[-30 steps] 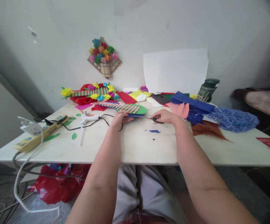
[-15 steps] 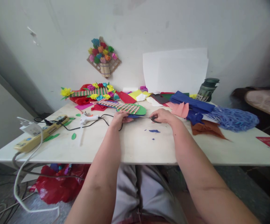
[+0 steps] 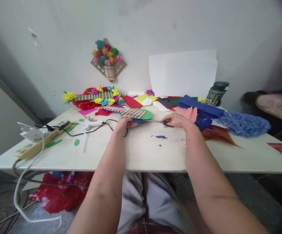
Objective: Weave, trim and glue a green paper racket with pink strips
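My left hand is closed on a piece of blue paper just above the table. My right hand grips the black handles of a pair of scissors, whose blades point left to the paper's edge. Whether the blades are apart or together is too small to tell. Right behind the paper lies a green guitar-shaped craft with a lattice of thin sticks across it. Small blue paper scraps rest on the table in front of the scissors.
Left of my hands sit a white glue gun with a black cord and a power strip. A flower-trimmed guitar craft lies behind. To the right are folded blue paper, blue stringy material and a dark green bottle.
My right hand has drawn the scissors a little to the right, uncovering more of the table by my right forearm. My left hand has barely shifted.
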`<act>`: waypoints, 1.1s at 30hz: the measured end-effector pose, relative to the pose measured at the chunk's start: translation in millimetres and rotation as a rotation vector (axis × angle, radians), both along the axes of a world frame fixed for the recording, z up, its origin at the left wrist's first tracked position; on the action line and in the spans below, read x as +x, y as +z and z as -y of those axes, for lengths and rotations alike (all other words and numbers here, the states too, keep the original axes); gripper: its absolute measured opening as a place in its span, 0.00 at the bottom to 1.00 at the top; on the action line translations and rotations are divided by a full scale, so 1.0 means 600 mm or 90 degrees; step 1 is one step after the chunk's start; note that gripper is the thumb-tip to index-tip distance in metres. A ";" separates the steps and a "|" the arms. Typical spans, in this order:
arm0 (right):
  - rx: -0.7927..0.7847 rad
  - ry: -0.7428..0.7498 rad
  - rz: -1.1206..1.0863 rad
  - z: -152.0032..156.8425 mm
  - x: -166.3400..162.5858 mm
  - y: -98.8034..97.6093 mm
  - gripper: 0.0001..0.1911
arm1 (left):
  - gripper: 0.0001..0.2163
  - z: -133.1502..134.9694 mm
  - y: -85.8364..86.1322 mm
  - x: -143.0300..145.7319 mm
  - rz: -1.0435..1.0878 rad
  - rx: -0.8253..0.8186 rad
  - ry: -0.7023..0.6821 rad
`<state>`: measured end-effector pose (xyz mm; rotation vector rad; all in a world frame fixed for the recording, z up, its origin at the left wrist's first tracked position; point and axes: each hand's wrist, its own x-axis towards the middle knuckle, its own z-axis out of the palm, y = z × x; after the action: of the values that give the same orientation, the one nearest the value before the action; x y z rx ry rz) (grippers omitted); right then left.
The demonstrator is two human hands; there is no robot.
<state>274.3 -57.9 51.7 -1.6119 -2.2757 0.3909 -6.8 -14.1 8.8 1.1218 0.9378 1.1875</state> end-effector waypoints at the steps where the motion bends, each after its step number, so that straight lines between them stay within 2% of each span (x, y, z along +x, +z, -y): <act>1: 0.001 0.003 0.000 -0.003 0.003 -0.002 0.17 | 0.10 0.000 0.000 0.000 0.002 0.000 0.001; 18: 0.024 -0.057 0.050 -0.024 -0.015 -0.023 0.18 | 0.09 -0.005 -0.004 0.003 -0.004 -0.005 0.006; 24: 0.045 -0.059 0.045 -0.023 0.011 -0.024 0.16 | 0.08 -0.003 -0.001 0.003 0.010 0.011 0.027; 29: 0.024 -0.105 0.007 -0.020 0.036 -0.027 0.17 | 0.07 -0.004 0.000 0.000 0.064 0.027 0.060; 33: 0.035 -0.224 0.005 -0.024 0.026 -0.039 0.13 | 0.08 -0.002 0.004 0.001 0.094 0.050 0.078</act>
<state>290.0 -43.4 28.1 -1.9376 -1.9331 0.2312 -6.1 -13.0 11.4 1.0344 0.8614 1.3983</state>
